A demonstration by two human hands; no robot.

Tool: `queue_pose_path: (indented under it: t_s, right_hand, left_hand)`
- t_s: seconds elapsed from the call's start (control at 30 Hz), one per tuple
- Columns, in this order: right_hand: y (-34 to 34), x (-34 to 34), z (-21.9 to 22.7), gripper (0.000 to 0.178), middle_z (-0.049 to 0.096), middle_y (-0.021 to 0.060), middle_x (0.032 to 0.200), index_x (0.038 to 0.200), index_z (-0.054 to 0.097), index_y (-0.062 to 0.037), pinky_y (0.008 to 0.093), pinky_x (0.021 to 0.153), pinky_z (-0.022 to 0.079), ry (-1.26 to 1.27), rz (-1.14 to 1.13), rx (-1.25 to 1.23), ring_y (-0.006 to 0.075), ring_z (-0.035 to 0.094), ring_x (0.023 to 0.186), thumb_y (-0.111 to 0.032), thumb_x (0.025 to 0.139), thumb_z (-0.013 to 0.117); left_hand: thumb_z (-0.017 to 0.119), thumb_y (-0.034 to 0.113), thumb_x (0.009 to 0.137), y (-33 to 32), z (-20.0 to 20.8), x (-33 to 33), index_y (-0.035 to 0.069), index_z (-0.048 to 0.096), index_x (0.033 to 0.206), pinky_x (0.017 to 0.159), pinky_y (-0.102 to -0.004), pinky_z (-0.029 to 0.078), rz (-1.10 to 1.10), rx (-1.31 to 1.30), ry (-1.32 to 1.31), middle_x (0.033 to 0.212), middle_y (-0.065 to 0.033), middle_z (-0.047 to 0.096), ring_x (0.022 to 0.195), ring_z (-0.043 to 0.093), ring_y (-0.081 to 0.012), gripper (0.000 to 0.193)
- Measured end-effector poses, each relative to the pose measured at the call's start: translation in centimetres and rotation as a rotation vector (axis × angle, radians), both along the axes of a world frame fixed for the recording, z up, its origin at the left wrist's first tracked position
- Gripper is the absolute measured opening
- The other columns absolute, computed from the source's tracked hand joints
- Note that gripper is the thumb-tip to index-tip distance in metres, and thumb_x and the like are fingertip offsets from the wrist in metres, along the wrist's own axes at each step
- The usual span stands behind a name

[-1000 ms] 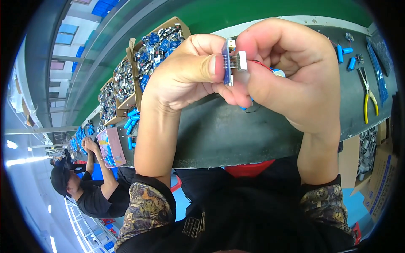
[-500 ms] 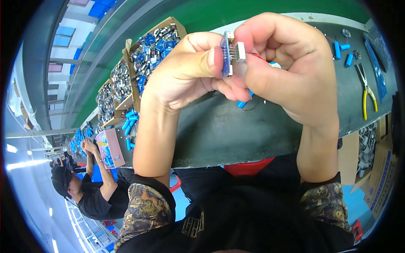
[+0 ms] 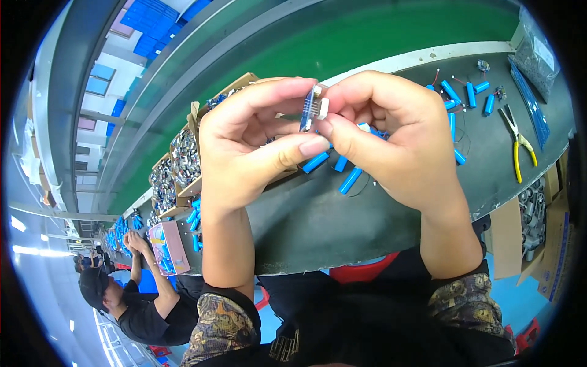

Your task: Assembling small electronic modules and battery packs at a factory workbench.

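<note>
My left hand (image 3: 257, 147) and my right hand (image 3: 391, 134) meet above the dark workbench (image 3: 342, 226). Together they pinch a small blue circuit board with a white connector (image 3: 314, 109), held upright between the fingertips of both hands. Blue cylindrical cells (image 3: 351, 180) lie on the bench just beneath my right hand, partly hidden by it.
More blue cells with wires (image 3: 471, 95) and yellow-handled pliers (image 3: 520, 144) lie at the right. Cardboard boxes of small metal parts (image 3: 183, 159) stand along the bench's left side. A co-worker in black (image 3: 131, 300) sits at lower left. A green conveyor belt (image 3: 367, 43) runs behind.
Both hands have shifted slightly up and left with the small board still pinched between them; the grip looks the same.
</note>
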State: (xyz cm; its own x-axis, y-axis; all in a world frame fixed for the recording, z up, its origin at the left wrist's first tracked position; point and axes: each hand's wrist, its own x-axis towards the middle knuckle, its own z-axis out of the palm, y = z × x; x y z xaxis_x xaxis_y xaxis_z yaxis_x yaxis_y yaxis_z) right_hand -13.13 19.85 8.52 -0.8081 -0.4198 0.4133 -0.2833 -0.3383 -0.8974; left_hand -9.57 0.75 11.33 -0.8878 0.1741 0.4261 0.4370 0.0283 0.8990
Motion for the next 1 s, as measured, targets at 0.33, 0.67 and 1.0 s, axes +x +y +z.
queue_pose_path:
  t_s: [0.33, 0.67, 1.0]
  right_hand:
    - [-0.2, 0.1, 0.4, 0.014, 0.066, 0.0046, 0.096, 0.099, 0.064, 0.0046, 0.0202, 0.069, 0.051, 0.017, 0.011, 0.016, 0.0061, 0.061, 0.079, 0.009, 0.086, 0.066]
    - [-0.8, -0.1, 0.0, 0.012, 0.064, 0.0003, 0.082, 0.087, 0.062, -0.0010, 0.0176, 0.056, 0.042, 0.379, -0.325, 0.117, 0.0037, 0.057, 0.071, 0.005, 0.079, 0.069]
    - [-0.2, 0.2, 0.3, 0.006, 0.065, 0.0042, 0.090, 0.093, 0.063, 0.0040, 0.0202, 0.068, 0.050, 0.085, -0.036, -0.021, 0.0065, 0.061, 0.078, 0.006, 0.088, 0.064]
  left_hand:
    - [0.076, -0.008, 0.079, -0.4, -0.2, 0.4, -0.008, 0.063, 0.123, 0.089, -0.0350, 0.057, 0.007, 0.014, 0.084, 0.114, -0.0187, 0.069, 0.103, 0.069, -0.0241, 0.045]
    - [0.072, -0.009, 0.084, -0.6, 0.0, 0.2, -0.009, 0.062, 0.123, 0.085, -0.0305, 0.058, 0.002, 0.018, -0.033, 0.108, -0.0165, 0.071, 0.097, 0.071, -0.0211, 0.041]
    - [0.073, -0.009, 0.082, -1.3, -0.1, 0.0, -0.008, 0.062, 0.122, 0.085, -0.0326, 0.059, -0.036, 0.056, -0.042, 0.110, -0.0177, 0.071, 0.096, 0.071, -0.0211, 0.041]
